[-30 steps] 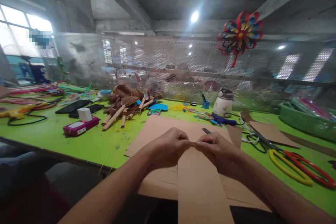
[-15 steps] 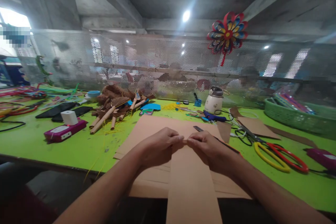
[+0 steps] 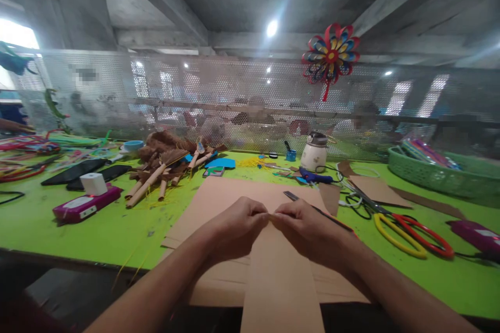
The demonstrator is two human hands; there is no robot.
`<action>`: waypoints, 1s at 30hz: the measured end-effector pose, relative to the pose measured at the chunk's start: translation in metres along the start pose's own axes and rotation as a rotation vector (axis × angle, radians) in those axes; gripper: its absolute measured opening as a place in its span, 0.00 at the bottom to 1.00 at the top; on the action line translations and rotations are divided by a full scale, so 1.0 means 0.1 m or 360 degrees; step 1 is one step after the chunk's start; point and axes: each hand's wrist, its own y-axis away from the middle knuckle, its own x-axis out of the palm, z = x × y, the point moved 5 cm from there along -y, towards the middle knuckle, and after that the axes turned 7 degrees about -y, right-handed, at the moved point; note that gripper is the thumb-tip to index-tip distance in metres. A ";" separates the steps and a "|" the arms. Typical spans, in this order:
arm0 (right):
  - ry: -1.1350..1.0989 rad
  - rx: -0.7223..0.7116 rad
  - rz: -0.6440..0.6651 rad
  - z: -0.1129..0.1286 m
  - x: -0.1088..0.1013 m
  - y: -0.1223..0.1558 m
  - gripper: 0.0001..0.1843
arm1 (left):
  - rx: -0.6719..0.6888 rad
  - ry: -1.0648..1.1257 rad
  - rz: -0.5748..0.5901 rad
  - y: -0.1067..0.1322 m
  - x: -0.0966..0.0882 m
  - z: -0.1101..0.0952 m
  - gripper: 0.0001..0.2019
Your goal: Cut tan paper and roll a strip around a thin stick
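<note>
A long strip of brown kraft paper [image 3: 281,286] runs from between my hands toward me and over the table's front edge. My left hand [image 3: 240,226] pinches its far end with thumb and curled fingers. Close beside it, my right hand [image 3: 308,226] pinches the same end, the fingertips of both hands almost meeting. The far edge looks slightly folded or rolled, though the fingers mostly cover it. Beneath lies a stack of larger brown paper sheets [image 3: 219,192]. A cutter knife [image 3: 291,196] rests on the stack, partly hidden behind my right hand.
To the right lie scissors [image 3: 402,229] with yellow and red handles, a blue glue gun [image 3: 314,176] and a green basket [image 3: 422,174]. A white bottle [image 3: 313,153] stands behind. Rolled brown paper pieces [image 3: 152,182] and a purple power strip [image 3: 88,203] lie left on the green table [image 3: 128,239].
My fingertips have drawn closer together along the strip's far end. The whole view has shifted slightly, with table things appearing a little further left and lower.
</note>
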 end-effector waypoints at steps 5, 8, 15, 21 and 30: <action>0.0289 -0.0114 -0.0039 0.03 -0.02 0.01 0.19 | 0.0165 0.0016 0.0095 -0.11 0.01 0.00 0.15; 0.0379 -0.0202 -0.0025 -0.01 0.01 0.02 0.18 | 0.0187 0.0077 0.0134 -0.15 0.01 0.00 0.18; 0.0287 -0.0212 0.0020 -0.02 0.01 0.00 0.18 | 0.0183 0.0093 0.0130 -0.16 0.00 0.04 0.14; 0.0130 -0.0072 0.0057 -0.05 -0.06 0.00 0.12 | 0.0094 -0.0043 0.0003 -0.14 -0.05 0.09 0.12; -0.0005 0.0009 0.0045 -0.14 -0.01 0.01 0.13 | 0.0106 0.0124 0.0076 -0.13 -0.04 0.08 0.10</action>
